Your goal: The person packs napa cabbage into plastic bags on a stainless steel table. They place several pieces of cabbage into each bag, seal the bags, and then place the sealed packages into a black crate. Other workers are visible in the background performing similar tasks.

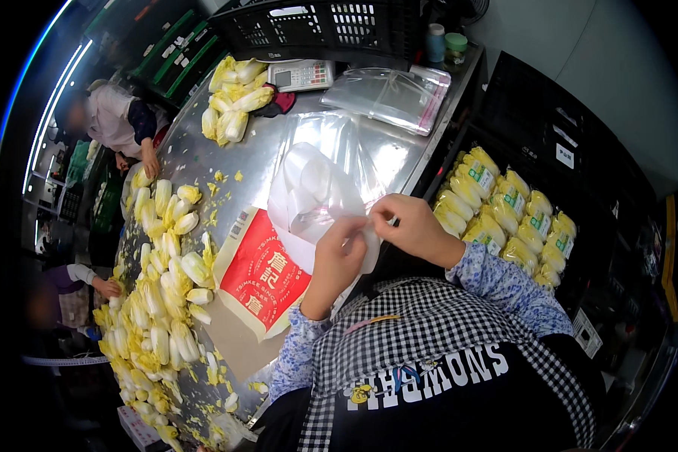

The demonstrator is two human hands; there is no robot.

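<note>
Close in front of my body, my left hand (340,256) is closed at the edge of a curled white sheet (300,218), thin and looped like label backing. My right hand (414,226) is pinched together just beside it, fingertips almost meeting the left ones. Whatever sits in that pinch is too small to make out. Beneath the white sheet lie flat clear plastic bags (331,128) on the metal table. Left of my left hand, a red and cream printed paper bag (267,271) rests on brown card.
Loose yellow-white Chinese cabbage hearts (158,301) cover the table's left side; a smaller pile (233,102) lies at the back beside a scale (301,75). More clear bags (392,94) lie back right. A black crate (505,218) of packed cabbages stands right. Two people work at the left.
</note>
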